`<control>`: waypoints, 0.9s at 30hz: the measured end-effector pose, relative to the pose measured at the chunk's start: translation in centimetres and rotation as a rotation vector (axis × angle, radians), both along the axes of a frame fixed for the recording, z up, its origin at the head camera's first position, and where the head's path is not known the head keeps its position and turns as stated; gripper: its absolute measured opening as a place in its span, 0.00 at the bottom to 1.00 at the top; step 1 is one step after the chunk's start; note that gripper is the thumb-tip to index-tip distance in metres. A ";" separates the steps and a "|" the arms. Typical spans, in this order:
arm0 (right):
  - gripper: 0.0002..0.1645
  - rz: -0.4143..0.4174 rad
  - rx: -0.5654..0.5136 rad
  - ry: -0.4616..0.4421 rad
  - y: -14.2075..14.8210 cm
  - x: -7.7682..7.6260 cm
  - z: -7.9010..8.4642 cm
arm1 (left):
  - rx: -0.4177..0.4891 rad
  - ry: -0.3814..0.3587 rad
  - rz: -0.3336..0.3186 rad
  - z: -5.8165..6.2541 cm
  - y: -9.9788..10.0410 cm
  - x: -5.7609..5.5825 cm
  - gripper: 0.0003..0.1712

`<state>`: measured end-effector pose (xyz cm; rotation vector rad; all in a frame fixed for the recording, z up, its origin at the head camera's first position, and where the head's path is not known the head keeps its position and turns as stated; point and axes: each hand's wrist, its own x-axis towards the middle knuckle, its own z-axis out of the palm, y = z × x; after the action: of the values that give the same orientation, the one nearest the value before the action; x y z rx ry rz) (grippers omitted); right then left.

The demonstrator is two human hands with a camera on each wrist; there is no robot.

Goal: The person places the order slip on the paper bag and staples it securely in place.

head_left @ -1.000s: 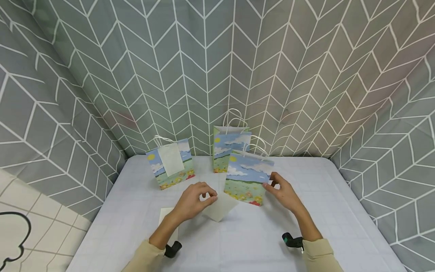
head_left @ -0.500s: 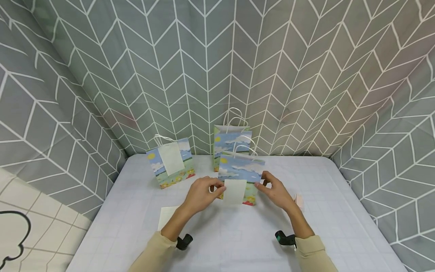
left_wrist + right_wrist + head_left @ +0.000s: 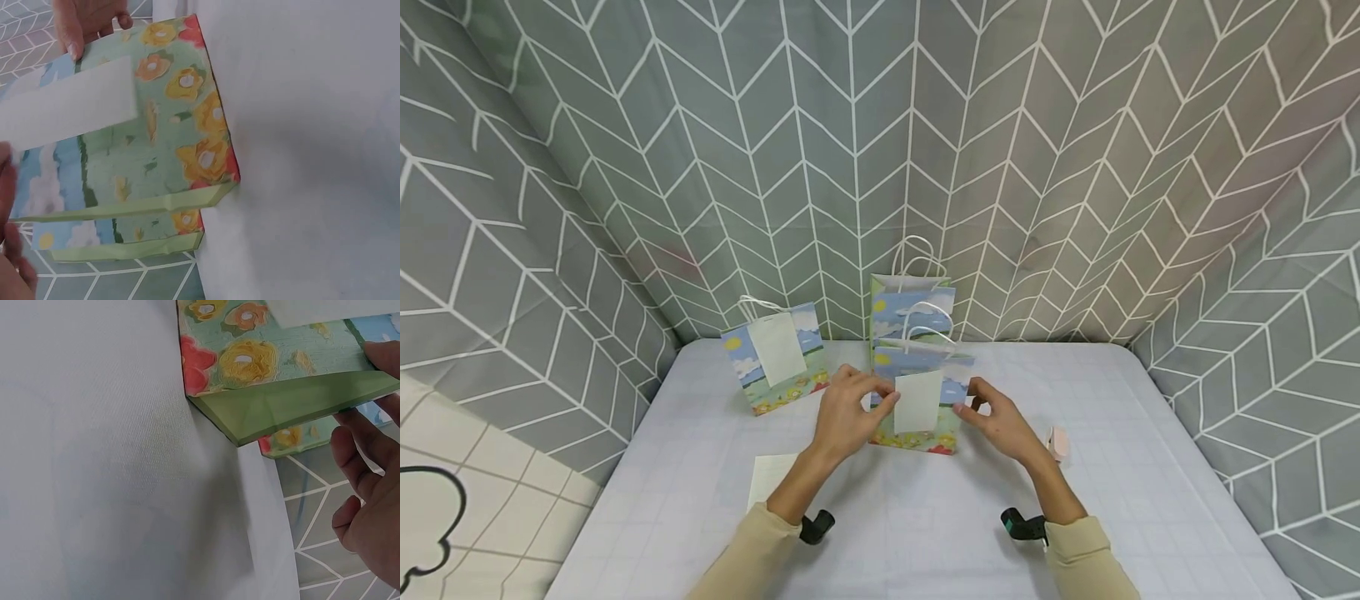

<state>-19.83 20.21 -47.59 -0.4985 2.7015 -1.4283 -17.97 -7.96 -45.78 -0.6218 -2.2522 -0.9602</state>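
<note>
My left hand (image 3: 850, 412) pinches a white paper card (image 3: 917, 402) by its left edge and holds it against the front of a small paper gift bag (image 3: 912, 441). This bag stands upright, printed with sky, clouds and flowers, its white rope handles raised. At the bag's right edge, my right hand (image 3: 1000, 417) grips the side between thumb and fingers. In the left wrist view the card (image 3: 69, 106) lies across the sky and meadow print. The right wrist view shows the bag's plain green side panel (image 3: 287, 409) and the thumb on its front.
Behind stands a second matching bag (image 3: 917, 302), partly covered by the front one. A third bag (image 3: 752, 400) at the left bears a white card (image 3: 777, 348). Another white paper (image 3: 771, 475) lies by my left forearm, and a small pink object (image 3: 1057, 444) by my right.
My left hand has lifted the card off the table, brought it up against the bag's front and then higher. My right hand has shifted the bag to the left, and the pink object has come into view.
</note>
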 end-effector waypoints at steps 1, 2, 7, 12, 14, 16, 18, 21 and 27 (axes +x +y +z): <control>0.19 0.004 0.000 0.000 -0.1 0.0 0.0 | 0.017 0.027 0.012 -0.1 0.1 -0.1 0.05; 0.19 0.007 0.002 0.000 -0.1 0.0 0.0 | 0.039 0.051 0.023 -0.1 0.1 -0.2 0.05; 0.19 0.025 0.006 -0.006 -0.2 0.1 0.2 | 0.148 0.105 0.038 -0.1 0.1 -0.5 0.05; 0.19 0.045 0.008 -0.021 -0.4 0.2 0.3 | 0.200 0.087 0.012 0.2 -0.1 -0.6 0.04; 0.19 0.057 0.008 -0.021 -0.6 0.5 0.9 | 0.209 0.059 -0.005 0.2 -0.1 -0.7 0.04; 0.18 0.059 0.005 -0.020 -0.6 0.6 0.8 | 0.218 0.034 -0.021 0.2 -0.1 -0.7 0.04; 0.17 0.062 -0.003 -0.024 -0.7 0.6 0.9 | 0.224 0.026 -0.033 0.1 -0.1 -0.9 0.04; 0.17 0.064 -0.014 -0.022 -0.6 0.4 0.3 | 0.240 0.026 -0.041 0.0 0.0 -1.0 0.04; 0.17 0.077 -0.015 -0.013 -0.6 0.4 0.4 | 0.262 0.043 -0.033 -0.1 0.0 -1.0 0.04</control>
<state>-19.42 19.61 -47.22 -0.5850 2.6330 -1.4279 -19.01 -7.94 -45.92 -0.5573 -2.0385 -1.2216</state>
